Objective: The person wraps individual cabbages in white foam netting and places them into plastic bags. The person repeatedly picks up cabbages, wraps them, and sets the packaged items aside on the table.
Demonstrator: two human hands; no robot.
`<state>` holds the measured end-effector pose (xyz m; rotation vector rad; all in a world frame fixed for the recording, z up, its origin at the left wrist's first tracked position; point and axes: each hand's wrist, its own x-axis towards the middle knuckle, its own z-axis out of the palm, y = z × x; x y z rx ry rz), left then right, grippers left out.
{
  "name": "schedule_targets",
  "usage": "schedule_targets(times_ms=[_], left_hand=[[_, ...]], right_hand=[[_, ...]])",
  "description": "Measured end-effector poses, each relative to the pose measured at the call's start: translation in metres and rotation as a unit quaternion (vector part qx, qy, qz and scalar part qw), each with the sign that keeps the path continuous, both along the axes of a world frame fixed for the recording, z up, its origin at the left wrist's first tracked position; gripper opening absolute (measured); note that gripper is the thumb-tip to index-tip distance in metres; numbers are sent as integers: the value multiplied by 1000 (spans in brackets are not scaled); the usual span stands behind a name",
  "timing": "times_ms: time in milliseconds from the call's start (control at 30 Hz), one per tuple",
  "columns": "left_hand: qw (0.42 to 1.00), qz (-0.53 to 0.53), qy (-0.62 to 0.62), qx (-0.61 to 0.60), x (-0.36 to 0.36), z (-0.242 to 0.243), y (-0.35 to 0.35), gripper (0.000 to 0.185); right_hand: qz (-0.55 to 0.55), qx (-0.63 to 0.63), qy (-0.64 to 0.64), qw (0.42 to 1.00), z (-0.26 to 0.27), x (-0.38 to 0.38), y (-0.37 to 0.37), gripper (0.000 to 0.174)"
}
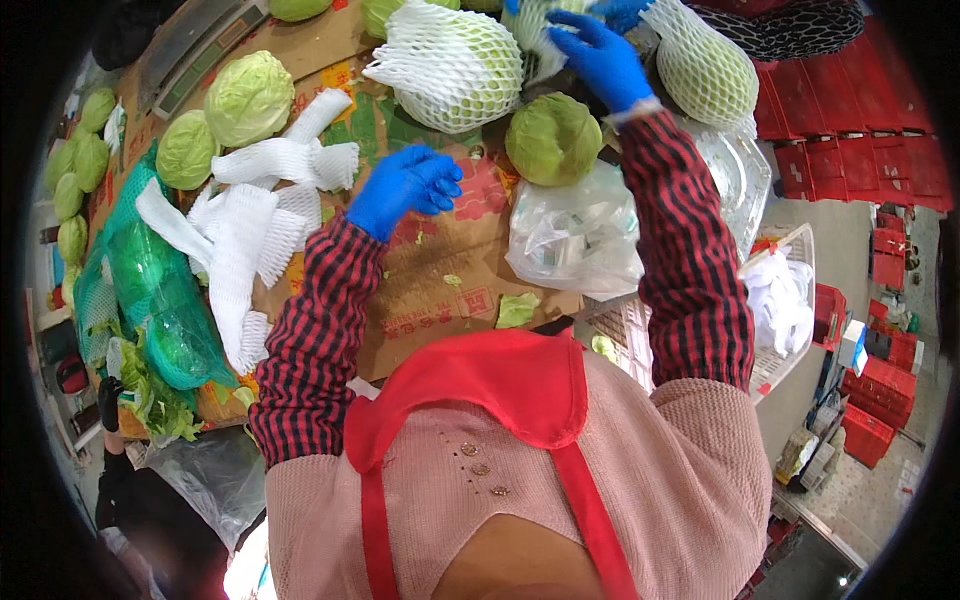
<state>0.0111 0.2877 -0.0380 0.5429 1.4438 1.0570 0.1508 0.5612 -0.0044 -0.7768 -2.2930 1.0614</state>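
Note:
My left hand, in a blue glove, hovers over the cardboard-covered table with its fingers curled in and nothing visible in them. My right hand, gloved alike, reaches to the far side with its fingers spread. Its fingertips are beside a partly blurred cabbage in white foam netting; whether they touch it is unclear. Between my hands, a larger netted cabbage lies near the far edge. A bare green cabbage sits below my right hand, and another netted cabbage is to its right.
Loose white foam net sleeves lie left, near two bare cabbages. Green mesh bags hold cabbages. A clear plastic bag is at right, a white basket beyond. Another person's blue-gloved hand shows at the top; red crates stand right.

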Motion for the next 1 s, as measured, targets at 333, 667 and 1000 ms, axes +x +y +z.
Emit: schedule_targets(times_ms=[333, 667, 1000], left_hand=[[942, 100, -318, 49, 65, -50, 84, 56], [893, 295, -114, 320, 58, -37, -47, 47], [910, 313, 192, 193, 34, -60, -52, 71]], right_hand=[[-44, 190, -222, 955, -20, 43, -55, 58], [51, 248, 27, 967, 21, 65, -214, 72], [149, 139, 128, 971, -15, 59, -203, 53]])
